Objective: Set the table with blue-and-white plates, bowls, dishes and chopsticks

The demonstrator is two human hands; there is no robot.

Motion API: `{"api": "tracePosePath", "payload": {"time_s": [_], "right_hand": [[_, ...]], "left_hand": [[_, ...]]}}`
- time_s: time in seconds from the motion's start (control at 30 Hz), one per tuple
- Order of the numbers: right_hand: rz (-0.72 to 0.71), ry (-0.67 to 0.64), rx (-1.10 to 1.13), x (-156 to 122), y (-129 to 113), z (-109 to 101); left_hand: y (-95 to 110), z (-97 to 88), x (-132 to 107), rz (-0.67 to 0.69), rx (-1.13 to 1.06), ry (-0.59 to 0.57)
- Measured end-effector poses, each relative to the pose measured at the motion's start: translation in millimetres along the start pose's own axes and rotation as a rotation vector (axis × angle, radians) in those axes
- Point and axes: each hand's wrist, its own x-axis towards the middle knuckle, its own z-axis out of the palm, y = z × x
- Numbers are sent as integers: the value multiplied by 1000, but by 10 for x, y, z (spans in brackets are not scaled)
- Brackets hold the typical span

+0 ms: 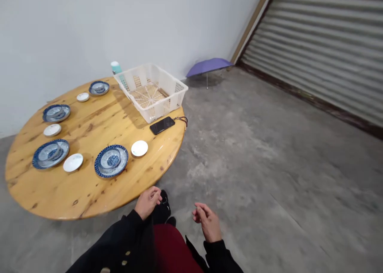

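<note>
My left hand [147,202] hangs just off the near edge of a round wooden table [89,193], fingers curled loosely with nothing in them. My right hand [206,221] is held over the concrete floor, fingers bent inward, also holding nothing. Nearest on the table is a blue-rimmed plate with a small bowl on it [111,160] and a small white saucer [139,148] beside it. A white plastic basket [154,90], with nothing in it, sits at the far right edge, and a black phone [162,125] lies in front of it.
Three more blue plates with bowls [50,153] [56,113] [99,88] and white saucers [73,162] [52,129] [83,97] are set round the table. A teal bottle [115,67] stands behind the basket. An open purple umbrella [208,66] lies on the floor by a roller shutter [317,45].
</note>
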Motion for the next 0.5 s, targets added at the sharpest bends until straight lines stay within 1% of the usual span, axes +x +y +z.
{"api": "tracePosePath", "payload": {"time_s": [0.07,0.13,0.23,0.3,0.37,0.43,0.5], "right_hand": [[15,-53,-12,237,-167,69],[-22,-81,-45,487,-390,97],[-147,-109,-154,888,-881,96],[-262,-117,-261,1146,-1320,122],[-401,-113,-360,1378,-1831,211],[-534,-103,-426,1589,-2381,377],[-663,-121,-532,1813,-2931,620]], "left_hand": [[82,-9,179,4,-43,29],[155,-15,365,24,-65,50],[232,-54,592,60,-64,63],[265,-107,685,70,-43,69],[298,-165,730,74,-16,77],[333,-215,745,72,-17,85],[358,-252,751,61,-45,92]]}}
